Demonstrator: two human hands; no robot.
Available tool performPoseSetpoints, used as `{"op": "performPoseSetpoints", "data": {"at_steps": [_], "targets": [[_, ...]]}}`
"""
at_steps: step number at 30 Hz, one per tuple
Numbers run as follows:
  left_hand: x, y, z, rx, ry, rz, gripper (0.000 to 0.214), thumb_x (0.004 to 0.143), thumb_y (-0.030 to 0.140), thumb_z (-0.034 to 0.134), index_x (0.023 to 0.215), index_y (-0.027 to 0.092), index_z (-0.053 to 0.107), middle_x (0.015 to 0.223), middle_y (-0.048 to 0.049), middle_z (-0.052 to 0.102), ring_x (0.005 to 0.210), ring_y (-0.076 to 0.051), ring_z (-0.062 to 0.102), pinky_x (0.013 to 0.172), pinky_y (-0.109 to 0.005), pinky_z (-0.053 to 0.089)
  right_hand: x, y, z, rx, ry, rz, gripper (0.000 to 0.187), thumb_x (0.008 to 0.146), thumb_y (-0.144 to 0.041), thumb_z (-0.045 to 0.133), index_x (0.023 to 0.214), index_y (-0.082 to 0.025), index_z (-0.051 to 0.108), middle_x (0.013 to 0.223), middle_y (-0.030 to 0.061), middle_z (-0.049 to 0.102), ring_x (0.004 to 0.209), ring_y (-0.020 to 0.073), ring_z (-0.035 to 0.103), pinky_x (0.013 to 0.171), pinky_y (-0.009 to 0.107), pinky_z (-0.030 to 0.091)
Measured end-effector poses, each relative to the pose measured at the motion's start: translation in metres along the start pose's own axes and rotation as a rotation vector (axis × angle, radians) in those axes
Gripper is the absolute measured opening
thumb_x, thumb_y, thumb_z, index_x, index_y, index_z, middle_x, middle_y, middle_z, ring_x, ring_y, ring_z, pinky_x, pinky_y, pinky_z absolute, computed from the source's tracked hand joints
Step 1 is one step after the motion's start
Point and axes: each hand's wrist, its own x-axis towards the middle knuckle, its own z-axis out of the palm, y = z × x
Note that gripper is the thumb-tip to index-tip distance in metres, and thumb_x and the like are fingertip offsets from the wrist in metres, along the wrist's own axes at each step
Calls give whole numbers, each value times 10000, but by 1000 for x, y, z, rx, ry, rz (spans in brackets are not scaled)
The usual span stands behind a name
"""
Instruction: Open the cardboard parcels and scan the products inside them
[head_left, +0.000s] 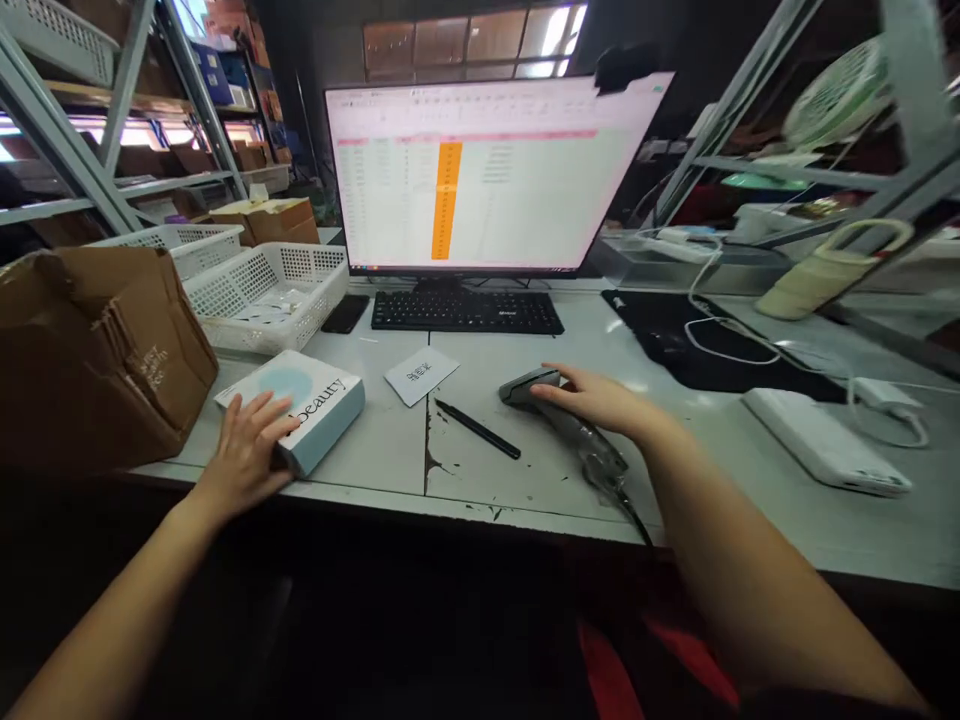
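My left hand [251, 440] lies on the near left corner of a white and pale blue cardboard box [330, 420] printed "beauty". Its fingers spread over the top, and the thumb is against the near side. On the right, my right hand [589, 395] grips the head of a grey barcode scanner [577, 435], which lies on the table with its cable running off the front edge. Between the hands are a black pen [478, 429] and a white card [421, 375] with a printed code.
A monitor [510, 190] showing a spreadsheet stands behind a black keyboard [465, 312]. To the left are a brown paper bag [97, 350], white baskets [300, 275] and a dark phone [346, 314]. A black mouse pad [675, 350] and a white power bank [825, 440] lie right.
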Motion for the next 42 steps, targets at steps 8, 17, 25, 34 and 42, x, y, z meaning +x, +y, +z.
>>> {"op": "performPoseSetpoints", "data": {"at_steps": [8, 17, 25, 34, 42], "targets": [[13, 6, -58, -27, 90, -226, 373, 956, 148, 496, 1252, 306, 661, 1415, -105, 657, 1528, -381, 456, 1269, -746, 320, -5, -50, 8, -178, 279, -415, 748, 966, -511, 607, 1623, -177, 478, 1506, 197, 609, 1381, 452, 559, 1098, 626, 498], [95, 118, 30, -456, 47, 315, 296, 996, 153, 500, 1200, 221, 703, 1283, -90, 740, 1290, -231, 673, 1158, -443, 551, 16, -180, 83, -469, 0, -678, 494, 963, -211, 605, 1448, -118, 594, 1311, 218, 719, 1250, 350, 640, 1007, 437, 516], [94, 95, 80, -738, 150, -156, 916, 937, 310, 659, 1682, 273, 127, 1766, -191, 138, 1649, -380, 187, 1313, -622, 299, 32, -180, 69, -316, 177, -593, 300, 1000, -191, 479, 1081, -122, 760, 1141, 183, 777, 1043, 287, 725, 853, 358, 502], [122, 118, 40, -1359, 397, -418, 1043, 766, 449, 932, 1625, 407, 340, 1662, -92, 398, 1459, -333, 513, 1142, -443, 523, -33, -168, 33, 1077, 95, -546, 218, 792, -384, 661, 738, -211, 540, 666, -34, 517, 612, 109, 502, 600, 260, 485], [134, 136, 33, -1733, 507, -710, 320, 695, 397, 973, 833, 179, 783, 790, -24, 735, 710, -131, 666, 672, -205, 543, -72, -150, 74, 1182, -137, -495, 393, 780, -496, 816, 961, -199, 633, 749, -31, 614, 695, 128, 570, 650, 254, 481]]}}
